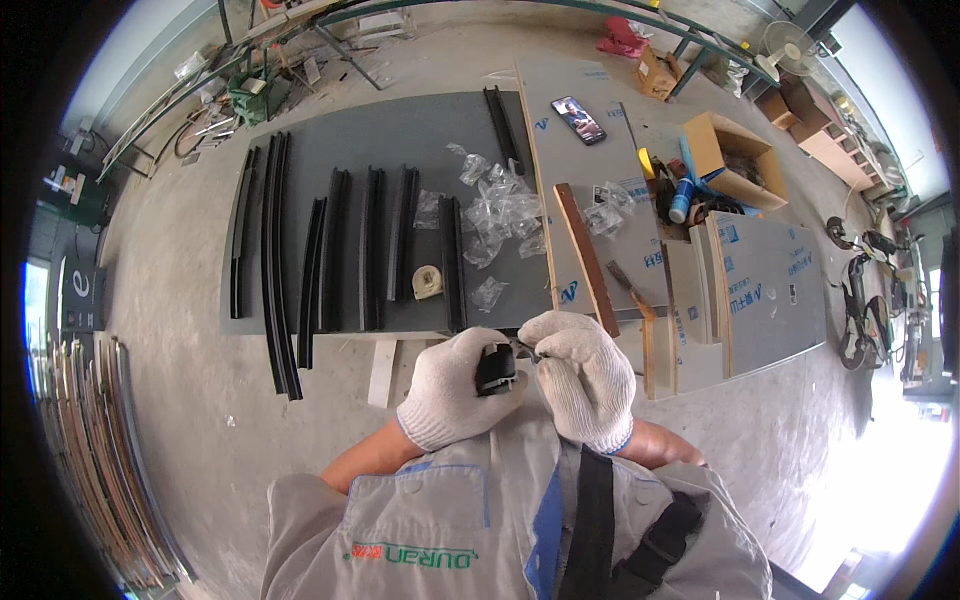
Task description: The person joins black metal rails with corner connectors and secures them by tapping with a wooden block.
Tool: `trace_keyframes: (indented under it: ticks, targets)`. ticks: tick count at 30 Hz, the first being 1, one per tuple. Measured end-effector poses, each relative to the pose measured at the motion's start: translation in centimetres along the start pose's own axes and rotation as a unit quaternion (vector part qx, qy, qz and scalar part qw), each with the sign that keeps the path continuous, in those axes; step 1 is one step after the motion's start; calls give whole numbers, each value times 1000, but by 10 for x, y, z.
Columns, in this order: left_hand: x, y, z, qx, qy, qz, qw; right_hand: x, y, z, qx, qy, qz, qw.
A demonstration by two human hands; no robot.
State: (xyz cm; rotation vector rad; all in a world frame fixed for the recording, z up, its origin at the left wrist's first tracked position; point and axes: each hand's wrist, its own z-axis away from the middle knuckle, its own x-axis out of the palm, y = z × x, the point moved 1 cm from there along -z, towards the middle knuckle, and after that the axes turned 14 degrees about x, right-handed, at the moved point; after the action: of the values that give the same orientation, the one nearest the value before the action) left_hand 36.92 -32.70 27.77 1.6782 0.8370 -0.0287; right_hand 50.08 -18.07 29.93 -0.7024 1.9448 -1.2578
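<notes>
Bare concrete floor [170, 330] lies open on your left, beside the dark board [400, 135] with its row of black strips [275, 260]. Your left hand [455, 390] is curled tight around a small black part [496, 370], held just off the board's near edge. Your right hand [585, 375] pinches at its top, fingertips narrow, touching it. Grey panels [765, 290] crowd your right.

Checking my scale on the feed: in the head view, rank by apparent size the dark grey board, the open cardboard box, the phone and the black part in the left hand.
1. dark grey board
2. open cardboard box
3. and 4. phone and black part in the left hand: they look similar, and the part is nearer the camera, so unranked.
</notes>
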Motion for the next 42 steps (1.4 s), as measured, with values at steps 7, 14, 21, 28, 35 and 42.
trace_keyframes:
  ticks: [7, 14, 21, 28, 35, 42]
  targets:
    - [1, -1, 3, -4, 9, -40, 999, 8, 6, 0, -12, 0, -17, 1000]
    - [1, -2, 2, -11, 5, -44, 999, 8, 6, -1, 6, -12, -1, 1000]
    - [2, -2, 2, -27, -17, -45, 998, 8, 5, -2, 9, -24, 9, 1000]
    - [1, -2, 2, -33, -20, -62, 997, 3, 4, -9, -86, -71, 95, 989]
    - [0, 2, 0, -56, -33, -77, 995, -5, 2, -13, -96, -124, 133, 979]
    - [-4, 1, -5, -82, -36, -54, 994, -15, 4, -17, -72, -172, 71, 980]
